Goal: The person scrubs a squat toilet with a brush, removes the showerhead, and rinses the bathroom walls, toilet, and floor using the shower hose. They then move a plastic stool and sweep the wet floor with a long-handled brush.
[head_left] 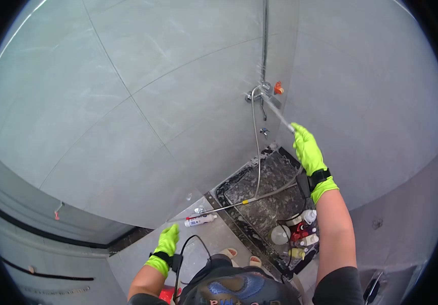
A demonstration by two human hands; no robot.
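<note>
Gripping a shower handle [289,126] in the curled right hand [308,148], at two o'clock; cannot tell the hold of the left hand [166,242], at seven. Cannot read the bottle's [200,220] label nor the shirt's [229,287] cut-off lettering, at six.

Grey tiled wall [102,137] spans 9 to 12 o'clock, its thin joints crossing at 10, pale light streaks at 11; it meets a second grey wall [381,101], at 2, in a corner just past 1. Dark mottled shower floor [252,216] at 5, light-grey floor [132,254] at 7. Long black strip [41,229] at 8.
</note>
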